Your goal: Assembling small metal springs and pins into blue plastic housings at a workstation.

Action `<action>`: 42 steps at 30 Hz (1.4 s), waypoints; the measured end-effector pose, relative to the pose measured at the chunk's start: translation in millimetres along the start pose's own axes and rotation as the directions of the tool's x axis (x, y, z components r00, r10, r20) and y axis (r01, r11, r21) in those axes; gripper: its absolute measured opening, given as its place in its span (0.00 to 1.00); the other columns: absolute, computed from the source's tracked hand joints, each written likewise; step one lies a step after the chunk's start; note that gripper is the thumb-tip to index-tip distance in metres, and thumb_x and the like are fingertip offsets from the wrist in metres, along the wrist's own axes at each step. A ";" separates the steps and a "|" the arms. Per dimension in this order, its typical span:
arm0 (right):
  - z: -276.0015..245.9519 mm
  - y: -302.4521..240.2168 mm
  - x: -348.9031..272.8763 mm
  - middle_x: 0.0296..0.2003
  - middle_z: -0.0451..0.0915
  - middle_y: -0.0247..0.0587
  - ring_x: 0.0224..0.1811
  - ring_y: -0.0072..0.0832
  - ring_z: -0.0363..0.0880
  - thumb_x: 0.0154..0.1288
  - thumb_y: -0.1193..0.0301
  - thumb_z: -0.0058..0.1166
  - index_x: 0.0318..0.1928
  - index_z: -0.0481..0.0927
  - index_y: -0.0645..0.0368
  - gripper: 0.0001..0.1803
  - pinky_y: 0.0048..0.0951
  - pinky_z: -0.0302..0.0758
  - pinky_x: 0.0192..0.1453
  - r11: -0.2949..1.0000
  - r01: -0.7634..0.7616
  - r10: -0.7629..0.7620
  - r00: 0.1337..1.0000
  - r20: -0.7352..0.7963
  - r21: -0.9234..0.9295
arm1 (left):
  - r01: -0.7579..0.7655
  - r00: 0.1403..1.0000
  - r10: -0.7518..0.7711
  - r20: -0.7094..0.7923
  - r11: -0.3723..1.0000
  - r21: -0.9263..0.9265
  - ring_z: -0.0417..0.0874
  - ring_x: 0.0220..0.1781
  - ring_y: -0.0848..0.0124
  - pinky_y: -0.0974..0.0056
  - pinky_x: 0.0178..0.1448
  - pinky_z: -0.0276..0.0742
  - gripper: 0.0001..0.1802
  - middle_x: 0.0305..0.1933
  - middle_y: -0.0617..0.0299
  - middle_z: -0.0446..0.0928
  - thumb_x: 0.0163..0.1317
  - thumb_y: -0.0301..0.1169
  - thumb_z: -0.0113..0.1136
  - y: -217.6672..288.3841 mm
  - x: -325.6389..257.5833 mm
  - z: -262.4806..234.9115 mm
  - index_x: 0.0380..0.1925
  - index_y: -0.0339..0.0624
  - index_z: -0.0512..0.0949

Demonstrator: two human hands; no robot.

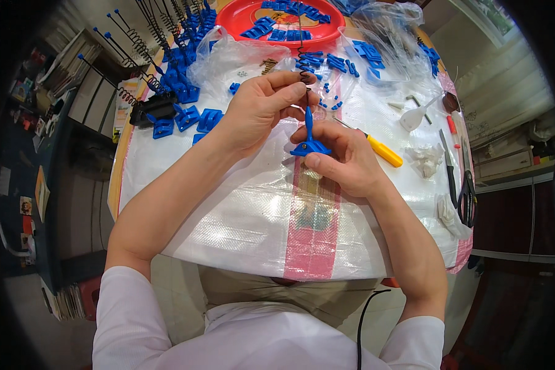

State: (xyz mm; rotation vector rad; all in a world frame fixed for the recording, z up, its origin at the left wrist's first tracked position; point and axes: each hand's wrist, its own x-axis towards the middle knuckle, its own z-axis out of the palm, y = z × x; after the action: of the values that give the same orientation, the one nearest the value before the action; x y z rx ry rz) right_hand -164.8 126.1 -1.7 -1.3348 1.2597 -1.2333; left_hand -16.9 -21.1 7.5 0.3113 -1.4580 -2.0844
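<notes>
Upright before me stands a blue plastic base (310, 148) with a tapered stem, and a thin black wire (304, 64) with a coiled section rises from the stem's top. My right hand (351, 161) grips the base, thumb in front and fingers behind. Just above, my left hand (259, 110) pinches the wire at its coil between thumb and fingertips. Where the wire meets the stem is partly covered by my fingers. A yellow-handled screwdriver (385, 152) lies beside my right hand, its shaft partly hidden behind it.
Several blue bases with coiled wires (180, 77) crowd the far left. A red tray (228, 28) of blue parts stands at the back. Brass screws (269, 65) and small blue caps (330, 105) lie ahead. On the right are a white squeeze bottle (413, 119), crumpled tissue (426, 161) and scissors (467, 200).
</notes>
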 end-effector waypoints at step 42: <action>-3.7 2.9 4.0 0.41 0.82 0.36 0.42 0.19 0.78 0.76 0.68 0.47 0.47 0.83 0.67 0.15 0.23 0.75 0.48 0.997 0.061 -0.061 0.998 0.008 0.056 | 0.016 0.994 0.004 0.114 0.985 -0.173 0.82 0.48 0.71 0.64 0.55 0.75 0.19 0.45 0.60 0.81 0.72 0.32 0.59 -3.5 -1.5 -2.8 0.59 0.33 0.75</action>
State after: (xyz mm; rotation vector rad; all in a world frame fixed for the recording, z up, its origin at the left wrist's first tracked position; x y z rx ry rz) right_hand -168.8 122.0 -3.9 -1.3464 1.1773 -1.2931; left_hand -15.4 -21.6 3.1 0.1301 -1.3273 -2.2480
